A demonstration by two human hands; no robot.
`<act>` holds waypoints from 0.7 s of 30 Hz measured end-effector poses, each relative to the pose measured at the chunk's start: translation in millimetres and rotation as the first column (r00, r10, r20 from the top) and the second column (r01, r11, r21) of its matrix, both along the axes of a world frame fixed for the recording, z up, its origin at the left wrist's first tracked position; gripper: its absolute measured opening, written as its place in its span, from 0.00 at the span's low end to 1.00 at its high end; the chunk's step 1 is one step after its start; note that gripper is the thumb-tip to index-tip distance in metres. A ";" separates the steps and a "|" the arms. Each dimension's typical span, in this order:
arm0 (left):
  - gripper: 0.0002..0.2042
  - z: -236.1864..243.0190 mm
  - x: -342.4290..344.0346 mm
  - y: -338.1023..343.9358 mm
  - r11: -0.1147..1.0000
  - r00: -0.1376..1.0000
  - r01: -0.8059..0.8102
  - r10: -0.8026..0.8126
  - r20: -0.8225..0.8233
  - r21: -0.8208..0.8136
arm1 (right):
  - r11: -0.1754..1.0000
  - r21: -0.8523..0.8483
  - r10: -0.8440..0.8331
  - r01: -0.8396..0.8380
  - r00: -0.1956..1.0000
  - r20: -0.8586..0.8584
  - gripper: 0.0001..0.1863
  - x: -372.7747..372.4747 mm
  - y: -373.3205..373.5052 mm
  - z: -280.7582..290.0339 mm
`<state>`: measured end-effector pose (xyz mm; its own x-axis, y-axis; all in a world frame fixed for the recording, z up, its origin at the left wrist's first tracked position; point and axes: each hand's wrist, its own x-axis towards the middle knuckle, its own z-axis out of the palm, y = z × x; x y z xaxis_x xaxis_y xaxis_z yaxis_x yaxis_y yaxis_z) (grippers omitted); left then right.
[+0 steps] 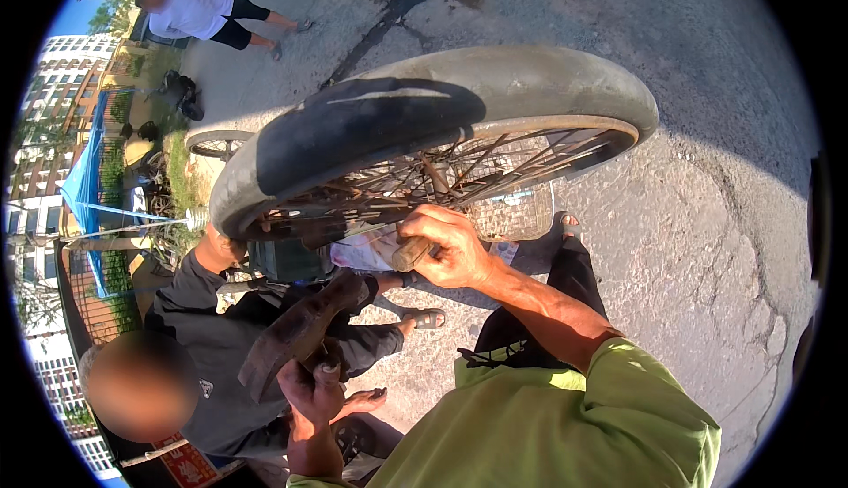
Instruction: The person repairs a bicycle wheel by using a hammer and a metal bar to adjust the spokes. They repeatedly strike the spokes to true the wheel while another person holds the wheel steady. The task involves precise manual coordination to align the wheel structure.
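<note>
In front of me a spoked wheel (pixel 565 82) with a thick grey tyre is raised off the ground, its rusty hub and spokes towards me. My right hand (pixel 446 245) is closed around a short, round wooden handle (pixel 411 255) just below the hub. Whatever tip it has is hidden. Lower left, my left hand (pixel 311 391) grips a hammer-like tool with a long, dark, worn head (pixel 296 333), apart from the wheel. Most of that tool's handle is hidden. A co-worker's hand (pixel 221 249) is at the tyre's left end.
The co-worker in dark clothes (pixel 221 391) is close on my left. Beneath the wheel are a wire basket (pixel 512 219) and a dark green box (pixel 287 261). Another person (pixel 199 11) stands at the far left. Cracked concrete (pixel 689 223) extends to the right.
</note>
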<state>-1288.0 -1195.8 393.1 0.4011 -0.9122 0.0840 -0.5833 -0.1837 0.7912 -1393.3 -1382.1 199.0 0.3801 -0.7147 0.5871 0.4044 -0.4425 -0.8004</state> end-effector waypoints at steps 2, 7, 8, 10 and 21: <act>0.09 -17.0 7.0 14.1 0.997 0.997 -0.061 0.059 0.044 0.043 | 0.998 0.067 -0.012 0.010 1.000 0.028 0.16 -2.2 3.2 6.7; 0.18 -34.1 -2.8 38.1 0.950 0.926 -0.214 0.271 -0.263 0.226 | 0.999 0.011 -0.032 0.032 0.997 -0.074 0.17 -9.7 -5.1 26.1; 0.19 -41.9 -2.0 43.0 0.957 0.933 -0.211 0.258 -0.249 0.200 | 0.998 -0.038 -0.045 0.042 0.993 -0.106 0.18 -13.7 -9.0 38.9; 0.19 -48.8 -6.8 53.2 0.943 0.908 -0.248 0.306 -0.287 0.223 | 0.974 -0.206 -0.128 0.088 0.974 -0.188 0.20 -29.1 -10.5 53.5; 0.14 -75.1 -12.5 86.0 0.933 0.874 -0.237 0.327 -0.359 0.271 | 0.993 0.058 -0.067 0.102 0.900 -0.431 0.21 -132.1 -5.5 52.0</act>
<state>-1300.4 -1109.8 318.0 0.6027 -0.7327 -0.3160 -0.1317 -0.4819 0.8663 -1525.4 -1387.7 250.9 0.5186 -0.7916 0.3232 -0.0206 -0.3894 -0.9208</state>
